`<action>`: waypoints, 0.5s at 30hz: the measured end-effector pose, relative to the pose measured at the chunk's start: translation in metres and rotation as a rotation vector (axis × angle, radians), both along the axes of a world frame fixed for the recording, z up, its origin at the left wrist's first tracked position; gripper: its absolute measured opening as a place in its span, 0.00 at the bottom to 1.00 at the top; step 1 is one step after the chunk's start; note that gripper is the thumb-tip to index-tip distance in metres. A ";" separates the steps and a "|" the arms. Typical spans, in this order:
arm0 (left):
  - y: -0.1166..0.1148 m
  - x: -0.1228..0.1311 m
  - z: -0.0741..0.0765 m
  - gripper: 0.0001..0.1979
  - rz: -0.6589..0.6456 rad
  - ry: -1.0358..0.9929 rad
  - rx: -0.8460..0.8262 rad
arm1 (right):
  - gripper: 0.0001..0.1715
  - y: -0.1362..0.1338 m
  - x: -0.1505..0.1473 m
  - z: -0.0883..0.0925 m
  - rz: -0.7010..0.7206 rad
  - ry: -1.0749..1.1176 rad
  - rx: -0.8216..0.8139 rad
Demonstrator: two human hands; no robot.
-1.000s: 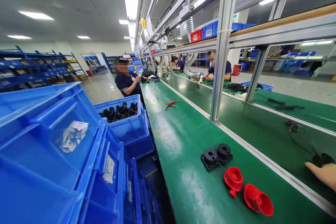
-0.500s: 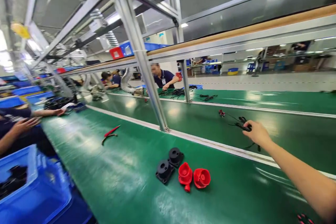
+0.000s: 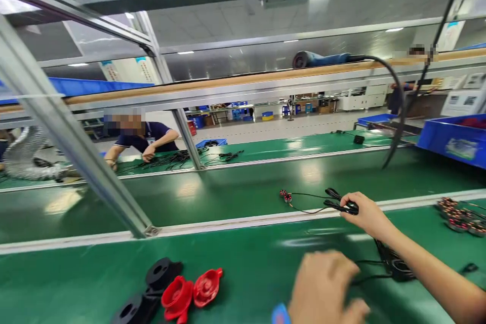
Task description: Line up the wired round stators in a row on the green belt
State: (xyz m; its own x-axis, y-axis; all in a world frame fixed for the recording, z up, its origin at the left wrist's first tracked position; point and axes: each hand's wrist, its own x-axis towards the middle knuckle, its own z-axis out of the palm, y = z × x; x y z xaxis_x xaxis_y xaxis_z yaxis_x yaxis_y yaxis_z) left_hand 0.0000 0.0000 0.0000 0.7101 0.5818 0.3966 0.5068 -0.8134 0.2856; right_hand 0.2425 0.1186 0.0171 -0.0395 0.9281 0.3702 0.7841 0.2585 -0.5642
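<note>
My right hand [image 3: 362, 212] is closed around a looped bundle of black cable [image 3: 334, 200], held over the far side of the bench rail. Two thin leads run left from the bundle to small red-and-copper coils [image 3: 285, 196]. Low in the middle is my left hand [image 3: 322, 288], blurred, its thumb apart from the fingers and nothing visible in it. A second black cable bundle [image 3: 397, 266] lies on the green bench under my right forearm. To the left sit two red plastic housings [image 3: 207, 287] beside black square-based parts [image 3: 161, 273].
Several copper coils [image 3: 459, 215] lie at the right. A metal post [image 3: 76, 126] rises from the white rail at left. A black cord [image 3: 398, 106] hangs from a blue power tool [image 3: 322, 59] on the shelf. A blue bin [image 3: 451, 136] stands right; a co-worker [image 3: 148, 139] handles cables opposite.
The view has swung right. My left hand has come into view at the bottom. My right hand still holds the cable bundle, whose coils now trail to its left.
</note>
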 end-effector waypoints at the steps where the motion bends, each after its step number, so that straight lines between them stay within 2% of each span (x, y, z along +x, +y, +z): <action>1: 0.026 -0.004 0.006 0.23 0.098 -0.042 -0.031 | 0.15 -0.008 0.012 -0.003 -0.018 0.000 0.003; 2: 0.053 -0.008 0.011 0.23 0.262 -0.083 -0.097 | 0.15 -0.015 0.023 -0.007 -0.036 -0.003 0.003; 4: 0.107 -0.013 0.014 0.21 0.466 0.033 -0.150 | 0.14 -0.022 0.042 -0.014 -0.062 -0.007 -0.002; 6: 0.154 -0.013 0.009 0.24 0.531 0.097 -0.173 | 0.13 -0.023 0.057 -0.020 -0.069 -0.009 -0.002; 8: 0.189 -0.009 0.001 0.28 0.525 0.166 -0.205 | 0.12 -0.021 0.069 -0.022 -0.066 -0.012 0.005; 11: 0.221 0.004 -0.013 0.35 0.466 0.259 -0.249 | 0.09 -0.019 0.078 -0.019 -0.058 -0.014 0.013; 13: 0.234 0.015 -0.017 0.32 0.428 0.305 -0.261 | 0.09 -0.020 0.080 -0.014 -0.064 -0.011 0.007; 15: 0.243 0.027 -0.016 0.23 0.387 0.337 -0.256 | 0.10 -0.021 0.080 -0.009 -0.089 -0.016 -0.004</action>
State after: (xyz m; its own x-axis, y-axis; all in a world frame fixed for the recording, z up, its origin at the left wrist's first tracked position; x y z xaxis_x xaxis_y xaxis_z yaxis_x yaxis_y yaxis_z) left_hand 0.0266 0.2432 -0.0164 0.4886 0.8725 -0.0026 0.8513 -0.4761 0.2206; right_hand 0.3228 0.0980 0.0079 0.0369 0.9298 0.3662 0.8127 0.1853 -0.5525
